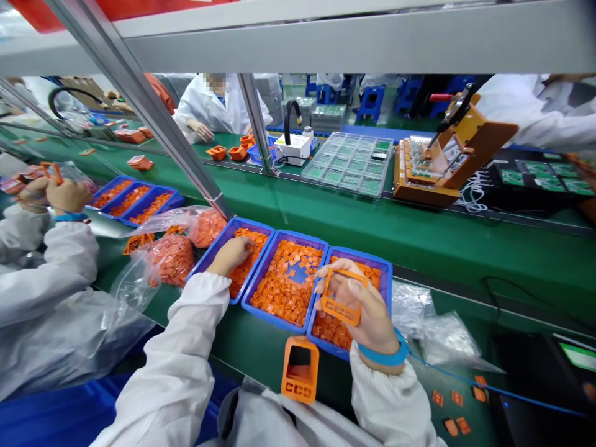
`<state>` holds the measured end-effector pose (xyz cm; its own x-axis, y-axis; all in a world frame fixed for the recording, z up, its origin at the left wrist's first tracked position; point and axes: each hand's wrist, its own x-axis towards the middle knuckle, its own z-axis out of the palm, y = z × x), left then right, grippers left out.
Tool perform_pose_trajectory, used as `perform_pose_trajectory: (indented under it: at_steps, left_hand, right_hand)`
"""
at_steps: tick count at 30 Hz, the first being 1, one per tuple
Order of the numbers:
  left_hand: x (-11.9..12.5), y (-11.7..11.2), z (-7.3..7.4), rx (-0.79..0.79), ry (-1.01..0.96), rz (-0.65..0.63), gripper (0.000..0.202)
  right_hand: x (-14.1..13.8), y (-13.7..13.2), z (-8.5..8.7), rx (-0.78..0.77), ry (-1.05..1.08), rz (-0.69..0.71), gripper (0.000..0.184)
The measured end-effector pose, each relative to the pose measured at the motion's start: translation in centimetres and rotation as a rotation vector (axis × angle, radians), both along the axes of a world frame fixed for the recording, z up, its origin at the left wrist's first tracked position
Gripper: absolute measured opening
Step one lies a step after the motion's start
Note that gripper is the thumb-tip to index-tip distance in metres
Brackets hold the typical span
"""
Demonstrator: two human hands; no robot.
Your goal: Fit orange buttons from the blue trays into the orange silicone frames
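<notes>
Orange frame in right hand

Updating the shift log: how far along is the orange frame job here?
Looks done: one housing set down before the trays. In hand: right hand holds a frame over the right tray; left hand reaches into the pieces in the left tray. Left: likely plenty, since all three trays are well stocked and two full bags sit beside them.
</notes>
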<state>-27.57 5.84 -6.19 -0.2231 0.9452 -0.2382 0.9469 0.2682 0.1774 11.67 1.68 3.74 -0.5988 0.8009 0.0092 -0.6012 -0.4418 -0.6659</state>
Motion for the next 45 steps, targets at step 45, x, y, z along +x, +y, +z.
perform_pose_trajectory:
  at_steps: [45]
  left_hand:
    - [24.4,-5.2,10.2,0.700,-1.377,-0.320,0.015]
  right_hand:
    - [-3.5,-2.4,1.0,0.248,-0.043,-0.905,0.032]
